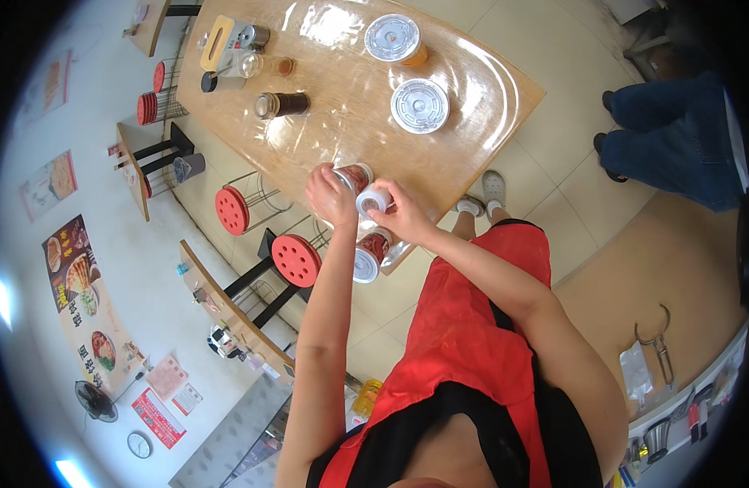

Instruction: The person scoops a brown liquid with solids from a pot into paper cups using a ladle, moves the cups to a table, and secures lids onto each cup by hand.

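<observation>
Near the close edge of the table, my left hand curls against the side of a red patterned cup and covers part of its pale top. My right hand pinches a white roll of tape right beside that cup. Just nearer to me stands a second red patterned cup with a white lid; neither hand touches it. Farther off are a lidded cup with an orange drink and another cup with a clear lid.
Sauce and seasoning jars stand on the table's far left, by a yellow-handled holder. Red stools line the left side. At right are a person's jeans and a brown counter.
</observation>
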Available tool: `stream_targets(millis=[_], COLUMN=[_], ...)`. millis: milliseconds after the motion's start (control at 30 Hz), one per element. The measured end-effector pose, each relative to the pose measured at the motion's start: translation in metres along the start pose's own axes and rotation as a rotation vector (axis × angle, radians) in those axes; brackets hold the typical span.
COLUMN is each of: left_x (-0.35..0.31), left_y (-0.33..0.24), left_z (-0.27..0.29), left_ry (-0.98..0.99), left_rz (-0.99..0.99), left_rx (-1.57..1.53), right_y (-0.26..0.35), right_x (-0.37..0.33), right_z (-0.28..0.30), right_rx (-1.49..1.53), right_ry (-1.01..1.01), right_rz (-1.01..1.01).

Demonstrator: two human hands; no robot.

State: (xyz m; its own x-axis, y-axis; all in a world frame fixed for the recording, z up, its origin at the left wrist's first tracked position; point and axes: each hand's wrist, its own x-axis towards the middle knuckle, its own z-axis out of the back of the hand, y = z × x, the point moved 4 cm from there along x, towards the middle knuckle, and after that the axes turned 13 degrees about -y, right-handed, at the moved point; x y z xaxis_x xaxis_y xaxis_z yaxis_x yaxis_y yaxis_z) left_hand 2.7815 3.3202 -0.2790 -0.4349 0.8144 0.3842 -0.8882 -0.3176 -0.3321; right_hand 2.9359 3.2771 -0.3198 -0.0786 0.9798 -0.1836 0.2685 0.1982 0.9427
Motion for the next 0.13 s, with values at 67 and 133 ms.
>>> stream_targets(millis=[67, 133], left_x=[0.003, 0.002], left_y=[0.020, 0.063], left_z=[-0.005, -0.030], left_ry=[0.007, 0.116], left_rz=[0.331, 0.903], left_rx=[-0.008, -0.583], right_y=[0.006, 0.007], right_x=[0.015, 0.035], right_z=[-0.001, -0.003], right_rx=[-0.080, -0.133], right_ry=[0.031, 0.119], right_rz=[0.083, -0.089])
